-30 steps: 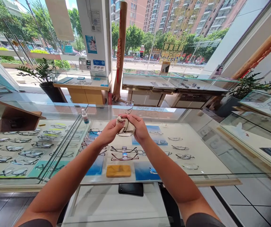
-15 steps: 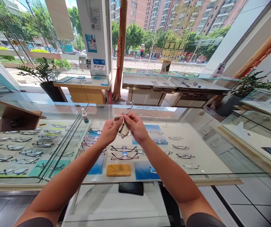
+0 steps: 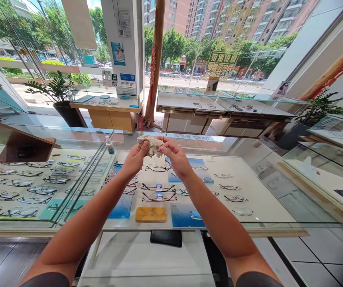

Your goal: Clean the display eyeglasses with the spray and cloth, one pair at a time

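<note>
Left hand (image 3: 135, 160) pinching cloth (image 3: 149, 144), right hand (image 3: 175, 156) raised

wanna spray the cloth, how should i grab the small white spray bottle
Take the blue-labelled body of the small white spray bottle in the fingers, coming from the right, the side of the left hand that pinches the cream cloth: it stands upright and slim on the glass case top, cap uppermost.

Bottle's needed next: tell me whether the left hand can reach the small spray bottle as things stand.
Probably yes: the left hand is close to the spray bottle, nothing stands between, though it holds a cloth.
</note>
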Demonstrator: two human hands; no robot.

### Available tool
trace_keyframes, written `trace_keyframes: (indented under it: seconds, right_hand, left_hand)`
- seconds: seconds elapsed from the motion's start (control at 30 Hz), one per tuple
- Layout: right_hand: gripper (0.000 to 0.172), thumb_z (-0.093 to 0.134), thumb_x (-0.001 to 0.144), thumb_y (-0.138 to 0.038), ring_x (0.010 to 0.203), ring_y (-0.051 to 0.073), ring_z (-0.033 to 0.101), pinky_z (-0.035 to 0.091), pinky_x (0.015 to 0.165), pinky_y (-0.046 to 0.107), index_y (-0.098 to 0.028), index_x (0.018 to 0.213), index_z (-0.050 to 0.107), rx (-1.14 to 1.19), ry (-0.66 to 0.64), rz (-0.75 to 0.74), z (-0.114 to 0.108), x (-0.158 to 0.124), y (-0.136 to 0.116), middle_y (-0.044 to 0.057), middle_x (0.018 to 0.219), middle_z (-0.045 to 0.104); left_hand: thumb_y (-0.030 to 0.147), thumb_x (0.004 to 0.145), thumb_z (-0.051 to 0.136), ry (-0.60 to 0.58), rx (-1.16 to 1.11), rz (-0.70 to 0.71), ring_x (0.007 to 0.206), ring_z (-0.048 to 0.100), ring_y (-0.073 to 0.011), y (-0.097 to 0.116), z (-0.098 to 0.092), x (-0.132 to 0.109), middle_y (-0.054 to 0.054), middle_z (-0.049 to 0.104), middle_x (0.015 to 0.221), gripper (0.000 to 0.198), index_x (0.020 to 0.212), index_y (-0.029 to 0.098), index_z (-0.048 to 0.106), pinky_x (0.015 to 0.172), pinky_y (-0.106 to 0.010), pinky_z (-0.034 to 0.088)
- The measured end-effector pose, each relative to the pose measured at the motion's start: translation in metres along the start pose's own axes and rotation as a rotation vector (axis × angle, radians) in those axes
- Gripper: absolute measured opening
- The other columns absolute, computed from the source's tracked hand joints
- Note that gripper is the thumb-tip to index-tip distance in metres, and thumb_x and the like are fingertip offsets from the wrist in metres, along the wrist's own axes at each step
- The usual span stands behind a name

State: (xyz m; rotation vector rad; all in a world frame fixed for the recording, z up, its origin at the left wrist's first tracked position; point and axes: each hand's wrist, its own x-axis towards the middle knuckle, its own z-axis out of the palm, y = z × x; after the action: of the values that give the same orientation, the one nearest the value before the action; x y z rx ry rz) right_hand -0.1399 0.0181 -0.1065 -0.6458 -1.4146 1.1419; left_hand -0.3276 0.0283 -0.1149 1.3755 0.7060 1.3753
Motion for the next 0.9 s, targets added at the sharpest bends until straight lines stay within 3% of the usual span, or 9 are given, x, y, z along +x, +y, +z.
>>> trace_keyframes:
  seconds: [0.27,0.43,0.63,0.73,0.9]
  right_hand:
    - [0.039,0.084,0.093,-0.064,0.153,0.031,0.052,0.033,0.133,0.049,-0.027,0.081,0.08,-0.111,-0.137,-0.034,0.001,-0.003,0.001,0.006,0.152,0.065]
    - [0.039,0.081,0.095,-0.063,0.129,0.027,0.061,0.041,0.124,0.046,-0.026,0.082,0.078,-0.13,-0.2,-0.064,0.001,-0.002,-0.001,0.007,0.126,0.067]
    - [0.041,0.082,0.093,-0.065,0.109,0.025,0.061,0.049,0.109,0.045,-0.026,0.084,0.08,-0.092,-0.247,-0.002,0.001,-0.002,0.0,0.005,0.105,0.066]
    - [0.041,0.081,0.094,-0.065,0.108,0.024,0.062,0.05,0.105,0.043,-0.025,0.085,0.081,-0.083,-0.279,0.007,0.001,-0.003,0.002,0.006,0.112,0.069]
    - [0.042,0.081,0.094,-0.065,0.12,0.026,0.061,0.052,0.105,0.042,-0.024,0.087,0.082,-0.103,-0.324,0.018,0.0,-0.003,0.003,0.008,0.145,0.066]
  left_hand:
    - [0.056,0.076,0.1,-0.051,-0.091,-0.024,0.079,0.056,-0.0144,0.005,0.005,-0.005,0.001,0.068,0.084,0.053,0.103,0.018,0.073,0.079,-0.029,0.045]
    - [0.043,0.069,0.105,-0.038,-0.183,-0.042,0.078,0.056,-0.0128,0.007,0.005,-0.005,0.0,0.07,0.087,0.052,0.104,0.018,0.075,0.075,-0.028,0.043]
    - [0.037,0.065,0.106,-0.06,-0.247,-0.084,0.074,0.059,-0.0132,0.014,0.005,-0.006,-0.001,0.073,0.089,0.053,0.103,0.018,0.075,0.074,-0.03,0.047]
    - [0.037,0.066,0.106,-0.056,-0.217,-0.053,0.071,0.06,-0.0131,0.012,0.003,-0.006,-0.002,0.075,0.088,0.05,0.101,0.017,0.076,0.069,-0.029,0.047]
    - [0.047,0.068,0.105,0.022,-0.123,-0.003,0.065,0.06,-0.0122,0.007,0.002,-0.006,-0.002,0.074,0.08,0.051,0.093,0.016,0.074,0.062,-0.027,0.047]
